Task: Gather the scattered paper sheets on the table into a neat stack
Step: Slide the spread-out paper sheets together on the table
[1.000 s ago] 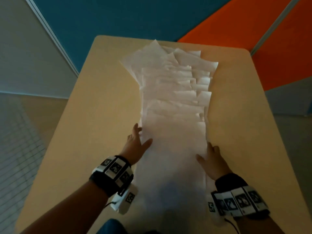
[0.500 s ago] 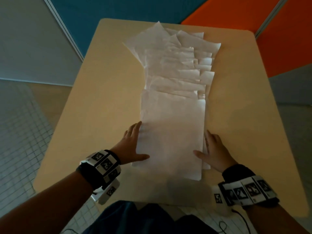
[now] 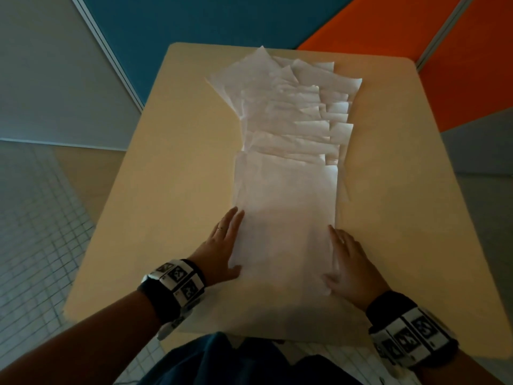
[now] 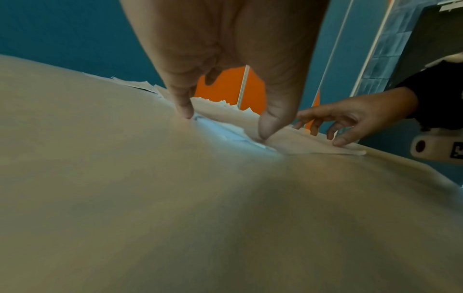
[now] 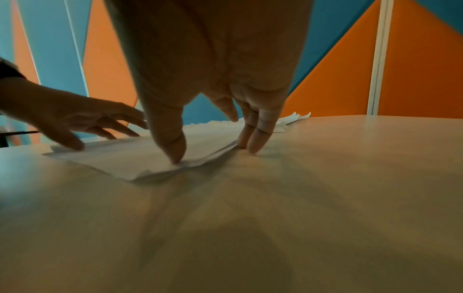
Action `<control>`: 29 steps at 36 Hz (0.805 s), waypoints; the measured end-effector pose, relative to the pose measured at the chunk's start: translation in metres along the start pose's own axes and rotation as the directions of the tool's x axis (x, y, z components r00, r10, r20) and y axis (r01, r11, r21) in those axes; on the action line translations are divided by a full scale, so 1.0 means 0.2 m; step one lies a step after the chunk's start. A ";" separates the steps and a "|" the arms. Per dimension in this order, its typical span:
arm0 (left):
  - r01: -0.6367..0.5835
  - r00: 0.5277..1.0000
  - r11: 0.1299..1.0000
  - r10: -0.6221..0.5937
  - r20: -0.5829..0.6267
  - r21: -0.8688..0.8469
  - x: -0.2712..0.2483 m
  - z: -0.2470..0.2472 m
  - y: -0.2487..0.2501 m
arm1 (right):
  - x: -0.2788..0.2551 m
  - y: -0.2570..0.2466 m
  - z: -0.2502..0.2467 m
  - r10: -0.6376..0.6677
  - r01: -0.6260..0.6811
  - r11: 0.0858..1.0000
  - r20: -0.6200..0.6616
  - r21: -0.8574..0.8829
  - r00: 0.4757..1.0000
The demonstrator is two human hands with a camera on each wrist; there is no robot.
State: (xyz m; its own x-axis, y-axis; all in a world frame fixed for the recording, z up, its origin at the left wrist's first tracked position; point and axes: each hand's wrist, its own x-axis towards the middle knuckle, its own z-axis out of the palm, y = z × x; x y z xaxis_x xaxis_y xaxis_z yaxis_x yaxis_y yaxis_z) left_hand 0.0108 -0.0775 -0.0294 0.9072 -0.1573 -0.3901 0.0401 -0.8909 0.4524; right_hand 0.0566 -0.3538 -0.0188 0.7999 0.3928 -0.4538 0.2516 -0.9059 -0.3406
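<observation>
Beige table [image 3: 172,190], set before blue and orange wall panels [image 3: 388,26]: on it we list white paper sheets [image 3: 288,168] in one long overlapping run down the middle, fanned and skewed at the far end. Our left hand [image 3: 222,251] and right hand [image 3: 349,268] flank the near sheets, fingers [image 5: 260,136] extended, thumbs resting on the top sheet. Whether any sheet edge is pinched, we cannot quite tell.
</observation>
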 end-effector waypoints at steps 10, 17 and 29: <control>-0.117 0.993 0.992 0.117 0.001 0.048 0.03 0.02 0.00 | 0.02 0.03 0.00 -0.119 0.118 0.992 -0.017 -0.053 0.993; -0.151 0.987 0.980 0.156 -0.026 0.127 0.12 -0.02 -0.07 | 0.11 0.09 -0.03 -0.201 0.196 0.978 -0.058 -0.075 0.978; 0.030 1.000 0.999 -0.030 -0.001 -0.034 0.26 -0.14 -0.02 | 0.25 0.13 -0.02 -0.266 0.236 0.961 -0.259 -0.140 0.928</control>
State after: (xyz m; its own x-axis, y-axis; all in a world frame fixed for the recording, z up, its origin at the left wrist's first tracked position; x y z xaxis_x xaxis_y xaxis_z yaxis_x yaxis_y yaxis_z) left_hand 0.0696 -0.0700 -0.0287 0.9059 -0.1297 -0.4031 0.0819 -0.8803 0.4673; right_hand 0.1040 -0.3579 -0.0470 0.8168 0.5648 -0.1174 0.5076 -0.8003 -0.3191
